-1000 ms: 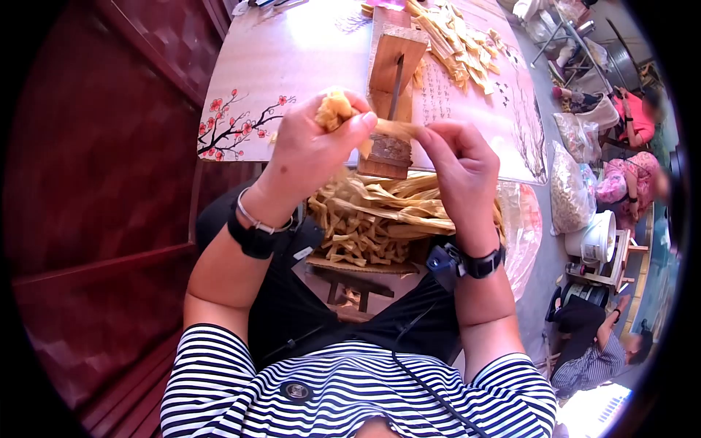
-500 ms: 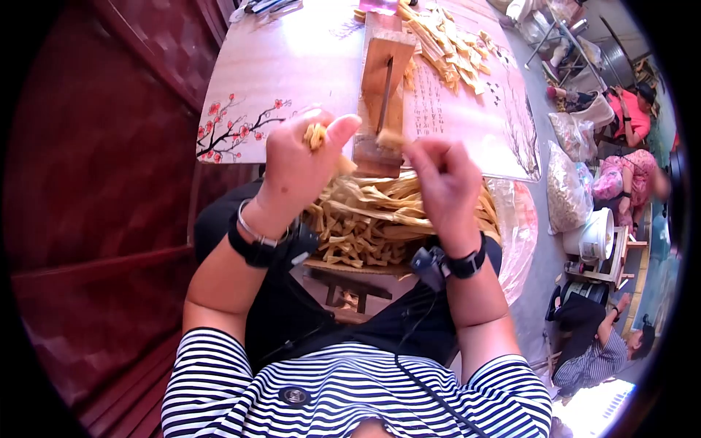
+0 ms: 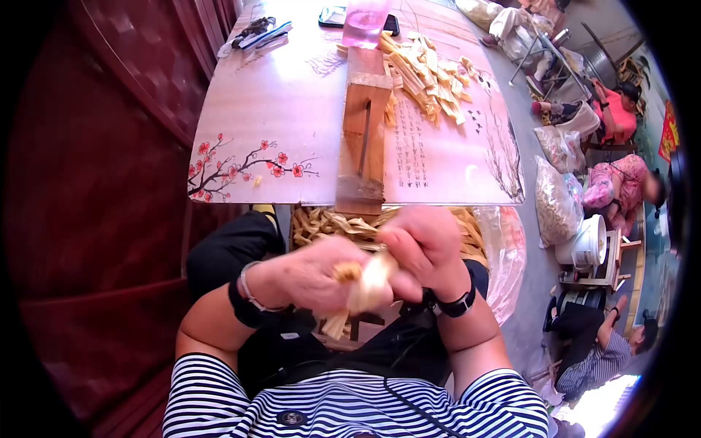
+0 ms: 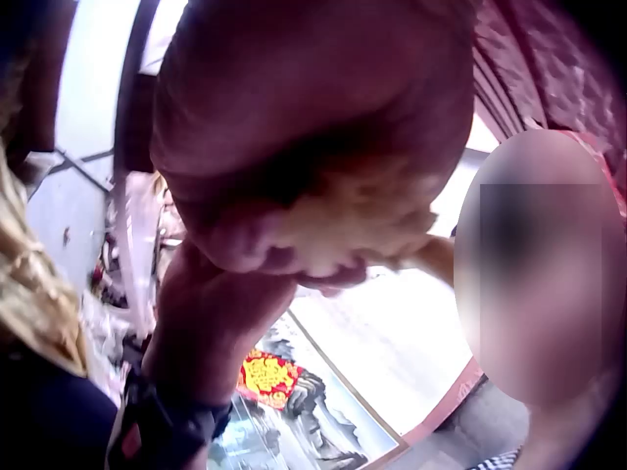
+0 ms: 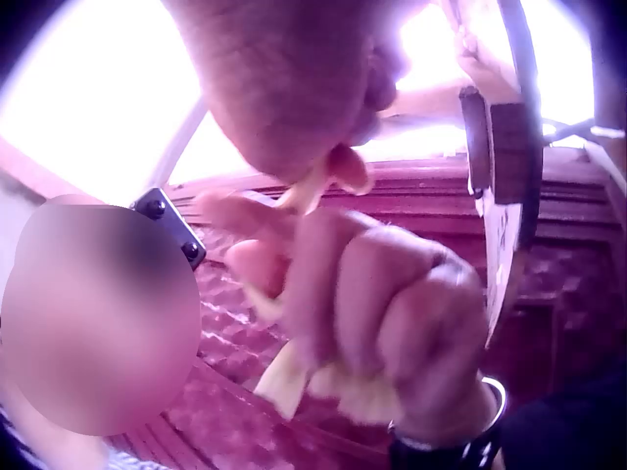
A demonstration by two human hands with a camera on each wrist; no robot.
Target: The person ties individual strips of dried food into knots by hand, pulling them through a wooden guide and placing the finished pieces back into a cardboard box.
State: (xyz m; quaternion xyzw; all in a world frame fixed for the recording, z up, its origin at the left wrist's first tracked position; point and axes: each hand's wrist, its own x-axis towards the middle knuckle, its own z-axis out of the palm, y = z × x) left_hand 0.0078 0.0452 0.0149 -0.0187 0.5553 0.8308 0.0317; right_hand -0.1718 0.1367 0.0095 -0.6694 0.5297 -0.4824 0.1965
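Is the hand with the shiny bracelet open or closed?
Closed. The left hand has its fingers curled round some yellowish strips, and their ends poke out below it.

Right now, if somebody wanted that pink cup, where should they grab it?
Around its side, coming from the left, I'd say. The pink cup looks upright, with rounded sides for fingers to curl around. The wooden stand reaches up to its near side, and yellow strips spread out to its right. Its top is cut off, so I can't judge the rim.
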